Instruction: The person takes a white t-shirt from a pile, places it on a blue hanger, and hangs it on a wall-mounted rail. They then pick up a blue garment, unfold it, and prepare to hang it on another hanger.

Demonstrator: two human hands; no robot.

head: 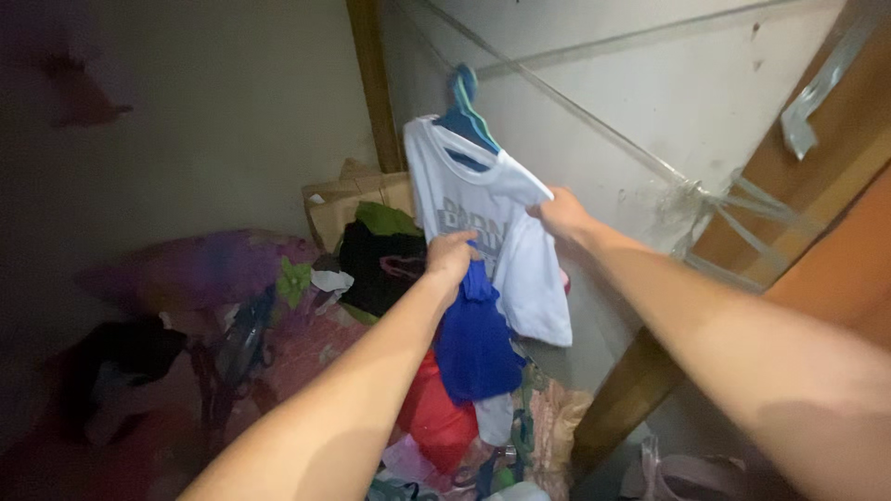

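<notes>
A small white T-shirt (520,269) with a grey print hangs on a blue plastic hanger (467,116), hooked over a thin line (575,109) strung along the wall. My right hand (561,215) grips the shirt's sleeve at the shoulder. My left hand (452,255) is closed on a blue cloth (475,343) that dangles in front of the shirt's lower front. Red fabric (434,417) hangs just below the blue cloth.
A heap of clothes (376,264), dark and green, sits on a cardboard box (345,199) by the wall. Pink and purple bedding (200,269) lies at left. A wooden post (376,83) stands behind; a slanted wooden beam (789,186) crosses right. More clothes (464,468) lie below.
</notes>
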